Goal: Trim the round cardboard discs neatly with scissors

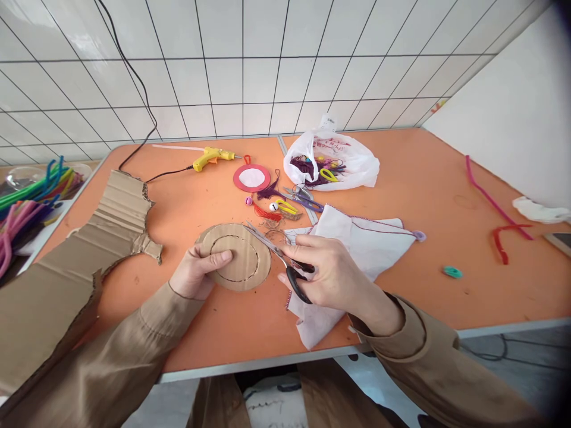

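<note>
My left hand (pixel 200 270) grips a round cardboard disc (pixel 238 255) at its left edge, thumb on top and fingers hidden underneath. A smaller ring-shaped line, dark and uneven, runs around inside the disc's rim. In my right hand (pixel 328 273) are scissors (pixel 294 276) with black handles, fingers in the loops. Their blades point up and left over the disc's upper right edge; whether they touch it I cannot tell. Under my right hand lies a white cloth (pixel 366 238) with dark red stitched edges.
A yellow glue gun (pixel 214 158), a red-rimmed round piece (pixel 251 178), tassels and bells lie behind the disc. Further back sits a white plastic bag (pixel 352 160) of craft bits. Torn cardboard (pixel 57 279) covers the left side; pipe cleaners (pixel 495 196) lie at right.
</note>
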The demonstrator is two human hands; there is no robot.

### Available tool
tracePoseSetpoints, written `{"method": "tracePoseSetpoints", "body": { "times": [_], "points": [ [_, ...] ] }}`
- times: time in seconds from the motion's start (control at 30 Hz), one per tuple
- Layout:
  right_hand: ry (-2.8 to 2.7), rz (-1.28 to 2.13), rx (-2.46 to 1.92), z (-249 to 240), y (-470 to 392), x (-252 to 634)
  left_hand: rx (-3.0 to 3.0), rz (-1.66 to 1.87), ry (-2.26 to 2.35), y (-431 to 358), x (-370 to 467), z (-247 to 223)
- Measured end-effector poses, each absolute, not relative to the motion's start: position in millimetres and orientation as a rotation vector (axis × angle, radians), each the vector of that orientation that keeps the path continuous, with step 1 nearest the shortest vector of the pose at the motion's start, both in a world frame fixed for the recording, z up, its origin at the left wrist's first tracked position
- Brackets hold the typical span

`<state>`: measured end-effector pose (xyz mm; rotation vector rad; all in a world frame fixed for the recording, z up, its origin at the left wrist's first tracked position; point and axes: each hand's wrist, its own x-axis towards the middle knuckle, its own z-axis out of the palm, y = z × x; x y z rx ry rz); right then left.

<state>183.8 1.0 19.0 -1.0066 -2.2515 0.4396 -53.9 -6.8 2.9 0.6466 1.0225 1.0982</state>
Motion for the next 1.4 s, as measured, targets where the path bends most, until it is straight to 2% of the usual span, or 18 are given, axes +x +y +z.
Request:
{"method": "tracePoseSetpoints", "body": {
  "times": [1.03, 1.4],
  "points": [
    [-2.249, 0.543, -1.002, 18.5, 0.6, 184.7, 0.663, 1.079, 1.033, -6.7, -55.7, 2.9],
    [-2.163, 0.871, -0.960, 26.6, 6.7, 181.9, 0.708, 1.102, 1.027, -8.9, -53.7, 6.0]
  ]
}}
